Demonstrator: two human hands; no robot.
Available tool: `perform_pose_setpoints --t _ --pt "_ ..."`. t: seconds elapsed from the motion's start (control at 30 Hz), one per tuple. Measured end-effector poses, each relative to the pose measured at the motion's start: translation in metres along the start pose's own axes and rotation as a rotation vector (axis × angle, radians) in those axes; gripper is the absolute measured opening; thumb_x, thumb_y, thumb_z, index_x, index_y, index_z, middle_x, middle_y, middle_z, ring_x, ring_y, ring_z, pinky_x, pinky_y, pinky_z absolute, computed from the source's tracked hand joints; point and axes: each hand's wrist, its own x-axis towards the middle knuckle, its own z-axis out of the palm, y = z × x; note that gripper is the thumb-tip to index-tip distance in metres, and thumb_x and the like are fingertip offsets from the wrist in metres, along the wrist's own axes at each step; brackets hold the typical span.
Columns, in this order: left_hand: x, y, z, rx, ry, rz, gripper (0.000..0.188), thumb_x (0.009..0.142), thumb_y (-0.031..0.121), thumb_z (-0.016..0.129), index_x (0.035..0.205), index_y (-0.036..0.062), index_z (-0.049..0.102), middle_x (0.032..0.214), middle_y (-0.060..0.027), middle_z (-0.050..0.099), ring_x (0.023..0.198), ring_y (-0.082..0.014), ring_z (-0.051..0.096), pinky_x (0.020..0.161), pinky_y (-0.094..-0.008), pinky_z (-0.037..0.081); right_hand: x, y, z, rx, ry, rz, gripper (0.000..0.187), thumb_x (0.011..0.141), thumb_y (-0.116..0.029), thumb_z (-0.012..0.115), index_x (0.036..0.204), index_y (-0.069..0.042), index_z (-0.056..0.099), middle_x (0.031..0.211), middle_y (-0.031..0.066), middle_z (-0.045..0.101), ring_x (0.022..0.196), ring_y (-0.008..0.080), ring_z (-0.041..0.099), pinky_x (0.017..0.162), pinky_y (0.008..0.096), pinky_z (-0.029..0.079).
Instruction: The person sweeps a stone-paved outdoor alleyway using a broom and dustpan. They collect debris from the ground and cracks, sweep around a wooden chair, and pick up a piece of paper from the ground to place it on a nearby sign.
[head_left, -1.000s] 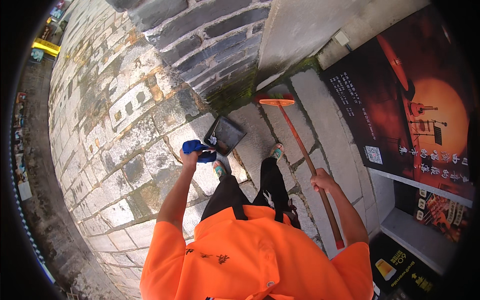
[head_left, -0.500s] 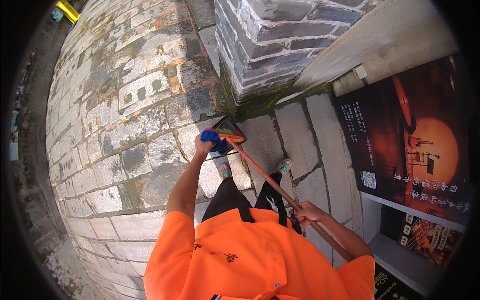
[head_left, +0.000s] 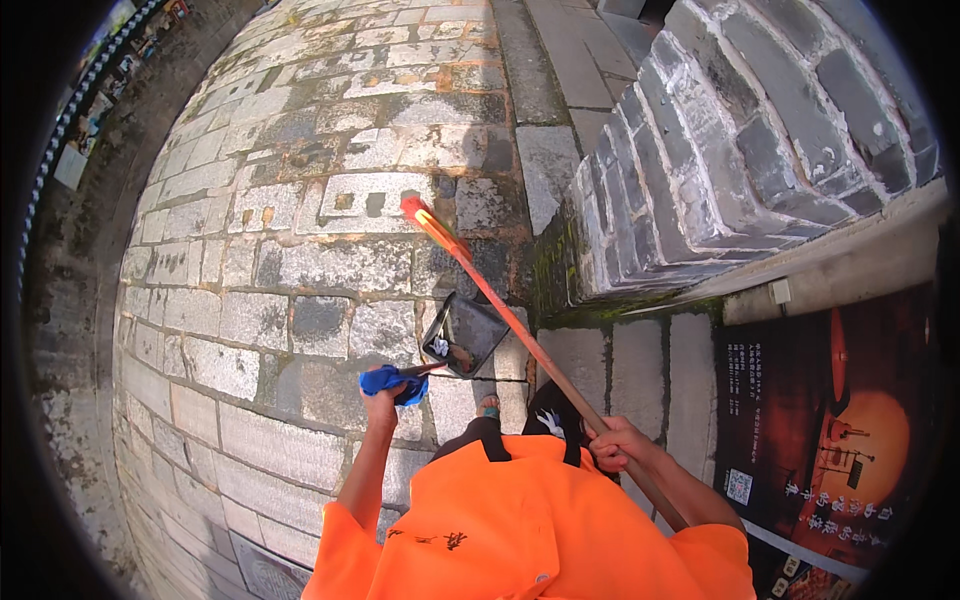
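My left hand (head_left: 380, 408) is closed at the end of a dustpan's handle, where a blue cloth (head_left: 380, 381) is bunched. The black dustpan (head_left: 478, 325) is in front of my feet, with a crumpled white scrap (head_left: 440, 346) and some brownish debris inside. My right hand (head_left: 622, 444) grips the long reddish stick of a broom (head_left: 528, 338), which slants forward and left across the dustpan. Its red and orange head (head_left: 434, 228) is beyond the pan, over the paving. Whether the bristles touch the stones I cannot tell.
A grey brick pillar (head_left: 690, 190) with a mossy base stands to the right. Beyond my right arm is a dark poster (head_left: 800, 420) with an orange disc. Worn stone paving (head_left: 270, 320) spreads ahead and left, bordered by a dark strip (head_left: 90, 270) at far left.
The broom head has swung forward and left, away from the dustpan, uncovering the pan's inside. My view has shifted, so the pillar appears farther right. Both hands keep their grips.
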Motion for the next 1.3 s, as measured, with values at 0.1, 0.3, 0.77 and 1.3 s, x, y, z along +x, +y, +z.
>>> perform_pose_setpoints --t 0.1,0.3,0.77,1.3 --pt "0.051 -0.023 -0.012 0.034 0.053 -0.106 0.031 0.055 -0.011 0.060 0.084 0.0021 0.058 0.072 -0.0047 0.058 0.065 -0.0171 0.057 0.062 -0.0298 0.048 0.047 -0.045 0.003 -0.071 -0.030 -0.021 0.010 0.078 0.001 0.046 0.082 -0.006 0.040 0.050 -0.0025 0.035 0.031 0.0063 0.032 0.030 0.0235 0.023" --pt "0.153 0.027 0.030 0.058 0.300 -0.023 0.034 0.054 -0.012 0.064 0.084 0.0027 0.060 0.077 -0.0050 0.061 0.069 -0.0175 0.058 0.063 -0.0303 0.048 0.145 -0.144 0.000 -0.073 -0.115 -0.088 0.008 0.079 0.001 0.045 0.083 -0.005 0.042 0.051 -0.0010 0.035 0.032 0.0088 0.034 0.031 0.0262 0.026" --pt "0.421 0.152 0.038 -0.025 0.555 0.114 0.034 0.046 -0.008 0.067 0.076 0.0047 0.061 0.074 -0.0013 0.059 0.065 -0.0174 0.057 0.065 -0.0311 0.047 0.351 -0.438 0.027 0.062 0.033 -0.408 0.003 0.080 -0.005 0.045 0.077 -0.006 0.045 0.051 -0.0022 0.039 0.033 0.0106 0.038 0.031 0.0299 0.031" --pt "0.837 0.299 0.178 0.038 0.237 -0.017 0.032 0.052 -0.013 0.057 0.079 0.0038 0.055 0.072 -0.0060 0.058 0.066 -0.0239 0.060 0.065 -0.0349 0.050 0.534 -0.727 0.062 0.751 0.397 -0.579 0.022 0.079 -0.010 0.044 0.058 -0.013 0.039 0.049 -0.0033 0.042 0.041 0.0106 0.042 0.039 0.0294 0.032"
